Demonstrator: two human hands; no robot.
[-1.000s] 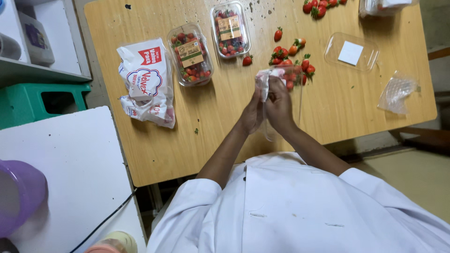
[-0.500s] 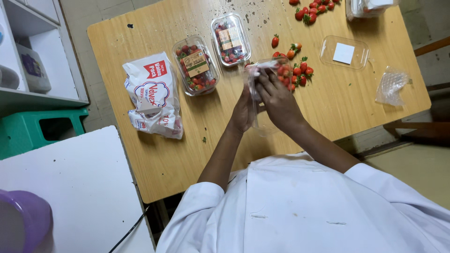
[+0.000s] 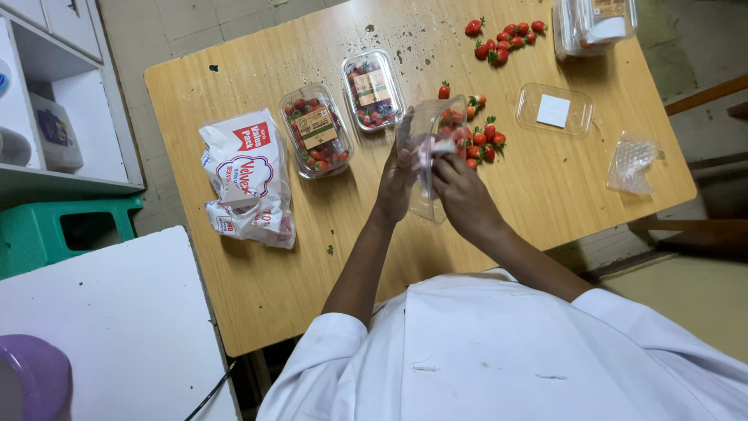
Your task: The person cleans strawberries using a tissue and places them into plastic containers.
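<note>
Clear plastic punnet (image 3: pixel 430 156), long axis pointing away across the table (image 3: pixel 257 288), gripped between both hands (image 3: pixel 432 179)

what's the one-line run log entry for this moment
left hand: holds clear punnet | right hand: holds it too | loose strawberries: on wooden table beyond punnet | two filled punnets: to the left

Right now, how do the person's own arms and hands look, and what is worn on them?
Both hands, the left hand and the right hand, are bare: no gloves, and no rings or watch show. The forearms are bare too. The white short-sleeved coat covers the shoulders, and its sleeves end near the elbows. The cloth is plain, without markings.
</note>
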